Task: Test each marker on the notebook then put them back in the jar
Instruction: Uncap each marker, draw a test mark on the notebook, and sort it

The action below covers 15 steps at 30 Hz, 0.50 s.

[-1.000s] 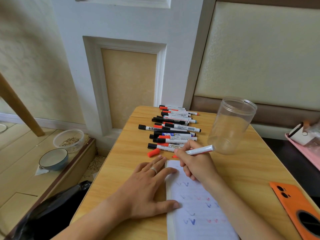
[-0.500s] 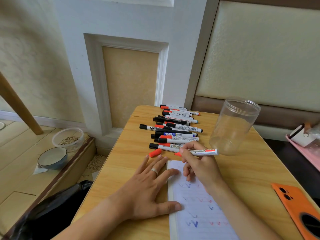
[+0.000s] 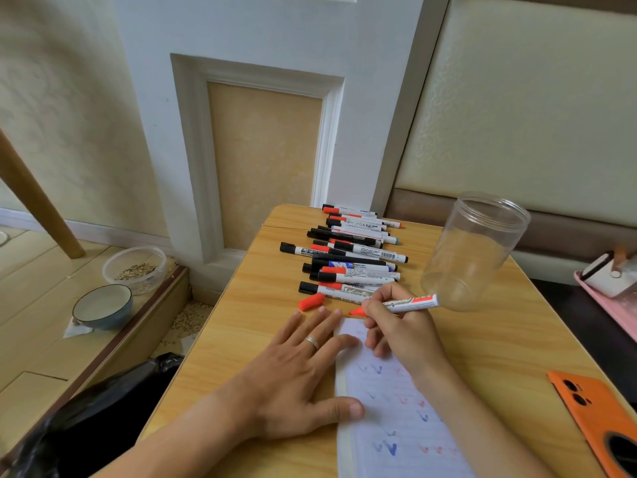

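Red marker (image 3: 410,302) uncapped, gripped in right hand (image 3: 401,331) at far end of notebook (image 3: 396,426).

Fingers and thumb curl round the barrel; red tip points left, at the page's top edge. Left hand (image 3: 293,374) lies flat, fingers spread and relaxed, pressing the notebook's left edge. Red cap (image 3: 311,301) lies loose on the table (image 3: 241,332), just before the row of capped markers (image 3: 351,257). Clear jar (image 3: 474,251) stands open, right of the row. Page carries blue and red check marks.
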Each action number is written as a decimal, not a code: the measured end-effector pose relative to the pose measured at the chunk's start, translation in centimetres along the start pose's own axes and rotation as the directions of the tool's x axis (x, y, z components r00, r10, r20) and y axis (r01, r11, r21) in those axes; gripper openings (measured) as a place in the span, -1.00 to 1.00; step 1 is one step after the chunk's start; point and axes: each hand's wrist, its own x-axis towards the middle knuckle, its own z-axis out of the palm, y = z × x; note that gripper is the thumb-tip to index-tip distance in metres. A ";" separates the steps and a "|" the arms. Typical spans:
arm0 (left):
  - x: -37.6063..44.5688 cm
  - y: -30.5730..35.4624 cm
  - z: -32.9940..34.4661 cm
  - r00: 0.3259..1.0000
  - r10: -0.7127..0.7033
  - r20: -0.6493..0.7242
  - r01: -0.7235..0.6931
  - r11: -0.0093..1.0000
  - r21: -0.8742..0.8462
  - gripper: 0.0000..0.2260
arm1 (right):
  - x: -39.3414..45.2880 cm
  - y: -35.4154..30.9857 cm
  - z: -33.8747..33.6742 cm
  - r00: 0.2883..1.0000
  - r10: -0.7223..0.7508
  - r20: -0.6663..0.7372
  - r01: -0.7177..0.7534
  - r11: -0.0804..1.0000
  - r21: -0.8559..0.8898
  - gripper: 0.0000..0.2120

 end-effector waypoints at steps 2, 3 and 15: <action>0.0 0.0 -0.2 1.000 -0.004 0.010 0.004 1.000 -0.004 -0.21 | -0.1 0.2 0.4 1.000 -0.021 -0.007 0.021 1.000 -0.017 -0.80; 0.1 0.1 -0.2 1.000 -0.009 0.014 0.009 1.000 0.004 -0.18 | -0.2 0.2 0.4 0.999 -0.031 -0.006 0.031 0.999 -0.024 -0.79; 0.0 0.5 -0.1 0.997 -0.051 0.066 0.046 0.997 0.069 -0.09 | -0.6 -0.6 -0.7 0.996 -0.083 0.013 0.084 0.995 -0.054 -0.85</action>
